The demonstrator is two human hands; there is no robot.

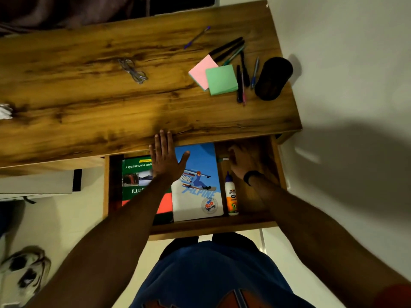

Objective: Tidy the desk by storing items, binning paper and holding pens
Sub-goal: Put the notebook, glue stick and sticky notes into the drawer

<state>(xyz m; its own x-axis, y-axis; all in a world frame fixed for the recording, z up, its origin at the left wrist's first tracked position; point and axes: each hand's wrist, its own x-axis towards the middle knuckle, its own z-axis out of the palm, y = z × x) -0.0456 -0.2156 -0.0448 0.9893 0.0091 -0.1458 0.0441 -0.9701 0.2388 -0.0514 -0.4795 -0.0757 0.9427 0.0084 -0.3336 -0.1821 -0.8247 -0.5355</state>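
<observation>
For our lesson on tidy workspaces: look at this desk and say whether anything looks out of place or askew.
Yes. The pens lie scattered at angles beside the black pen holder, which has tipped on its side. A lone blue pen lies apart, a cable is tangled mid-desk, and crumpled paper sits at the left edge.

My scattered dark and coloured pens [241, 70] lie flat near the wooden bench's [89, 85] far right corner, beside the pink and green sticky-note pads [214, 75] and black cylindrical pen holder [273, 78]. Crumpled white paper [5, 111] sits at the left edge.
</observation>
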